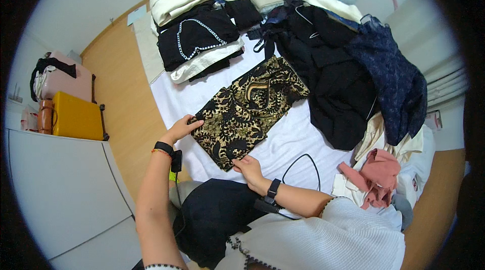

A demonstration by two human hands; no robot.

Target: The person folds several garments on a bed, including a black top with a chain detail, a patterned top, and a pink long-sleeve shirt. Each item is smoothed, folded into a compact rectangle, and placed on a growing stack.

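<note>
A black garment with gold lace patterning (pixel 235 122) lies folded into a long shape on the white sheet (pixel 291 133) of the bed before me. Its neckline opening shows toward the far end. My left hand (pixel 181 127) grips the near left corner, thumb on top and fingers partly hidden beneath the cloth. At the near right corner, my right hand (pixel 248 169) pinches the edge between thumb and fingers. The cloth between both hands lies fairly flat.
Folded clothes (pixel 197 38) are stacked beyond the garment. Black clothing (pixel 333 80) and a navy garment (pixel 392 80) spread at right, near a crumpled pink cloth (pixel 379 175). A black cable (pixel 303 156) loops on the sheet. A yellow suitcase (pixel 77 116) stands left.
</note>
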